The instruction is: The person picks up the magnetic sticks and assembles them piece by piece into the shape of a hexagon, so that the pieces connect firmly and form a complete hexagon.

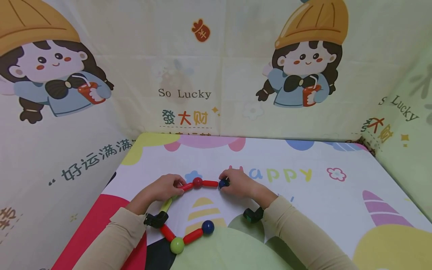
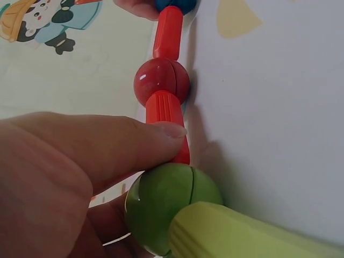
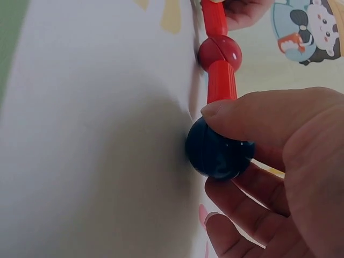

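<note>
A chain of coloured balls and rods lies in a bent, open-ended line on the table. In the left wrist view, my left hand (image 1: 167, 186) pinches a red rod (image 2: 164, 107) beside a green ball (image 2: 161, 207), from which a yellow-green rod (image 2: 242, 234) runs off. A red ball (image 1: 197, 182) joins this rod to another red rod (image 1: 210, 183), which ends at a dark blue ball (image 3: 217, 150). My right hand (image 1: 240, 183) holds that blue ball between thumb and fingers. The left wrist camera hides part of the chain's left side.
The chain's near end has a light green ball (image 1: 177, 245), a red rod (image 1: 193, 236) and another blue ball (image 1: 208, 227). A printed cloth covers the table (image 1: 324, 202). Patterned cloth walls (image 1: 236, 75) stand behind and at both sides.
</note>
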The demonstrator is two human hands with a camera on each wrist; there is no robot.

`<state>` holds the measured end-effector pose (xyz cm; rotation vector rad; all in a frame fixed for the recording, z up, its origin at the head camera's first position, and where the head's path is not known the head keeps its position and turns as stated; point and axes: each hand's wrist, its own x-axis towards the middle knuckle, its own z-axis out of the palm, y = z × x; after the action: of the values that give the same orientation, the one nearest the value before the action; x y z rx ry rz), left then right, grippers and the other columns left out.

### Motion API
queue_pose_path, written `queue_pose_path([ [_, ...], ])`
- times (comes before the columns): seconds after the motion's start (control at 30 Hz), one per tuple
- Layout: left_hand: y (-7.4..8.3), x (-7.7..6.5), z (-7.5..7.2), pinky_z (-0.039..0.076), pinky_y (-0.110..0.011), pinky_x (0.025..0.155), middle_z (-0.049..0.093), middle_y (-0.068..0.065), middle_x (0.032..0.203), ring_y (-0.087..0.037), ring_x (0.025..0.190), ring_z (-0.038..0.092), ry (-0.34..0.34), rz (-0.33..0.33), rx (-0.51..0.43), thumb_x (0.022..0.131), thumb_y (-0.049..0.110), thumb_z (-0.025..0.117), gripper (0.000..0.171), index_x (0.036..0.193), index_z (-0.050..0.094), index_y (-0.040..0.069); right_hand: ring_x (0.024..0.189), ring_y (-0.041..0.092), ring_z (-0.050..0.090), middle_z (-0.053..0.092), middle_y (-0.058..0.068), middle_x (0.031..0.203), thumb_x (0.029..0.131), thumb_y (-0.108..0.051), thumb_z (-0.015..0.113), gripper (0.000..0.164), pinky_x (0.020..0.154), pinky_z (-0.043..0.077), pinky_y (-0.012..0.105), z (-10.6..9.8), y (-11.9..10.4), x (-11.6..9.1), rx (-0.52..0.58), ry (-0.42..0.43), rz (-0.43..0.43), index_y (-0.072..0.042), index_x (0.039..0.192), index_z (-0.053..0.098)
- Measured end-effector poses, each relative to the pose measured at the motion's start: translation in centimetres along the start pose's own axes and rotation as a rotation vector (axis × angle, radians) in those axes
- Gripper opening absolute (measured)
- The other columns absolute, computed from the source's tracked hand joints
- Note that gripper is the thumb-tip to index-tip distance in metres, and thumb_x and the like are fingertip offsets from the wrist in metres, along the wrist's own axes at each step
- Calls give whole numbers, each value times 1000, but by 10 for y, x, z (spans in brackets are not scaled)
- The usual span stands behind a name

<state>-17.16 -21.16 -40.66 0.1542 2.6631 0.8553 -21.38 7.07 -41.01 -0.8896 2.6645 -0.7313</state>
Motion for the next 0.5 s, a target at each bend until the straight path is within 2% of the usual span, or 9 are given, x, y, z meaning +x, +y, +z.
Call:
queue_pose_path([
  [0.13,0,1,0,53,-31,73,59,-3,93,-21,87,53,5,-5,-5,87,11,76,26,112,68,8,103,23,59,65,7,111,88,-15,77,37,91,52,38,-1,-2,-1,23,-6,22,-5,122,66],
  [0.23,0,1,0,53,-31,73,59,-3,93,-21,87,53,6,-6,-11,87,11,76,27,112,67,8,103,23,60,66,7,112,88,-14,76,37,97,48,41,-3,-1,-3,32,7,34,-4,122,66],
  [0.33,0,0,0,53,-31,73,59,-3,93,-21,87,53,5,-6,-12,87,11,75,27,113,68,7,102,23,60,66,6,112,88,-13,75,37,97,47,42,-8,3,-8,30,24,33,-4,122,66],
  [0.5,0,0,1,52,-31,72,59,-4,93,-21,87,53,5,-15,-12,87,11,76,27,113,68,7,101,24,59,65,6,111,88,-13,75,35,90,50,40,-21,15,-21,16,41,43,-4,120,65],
])
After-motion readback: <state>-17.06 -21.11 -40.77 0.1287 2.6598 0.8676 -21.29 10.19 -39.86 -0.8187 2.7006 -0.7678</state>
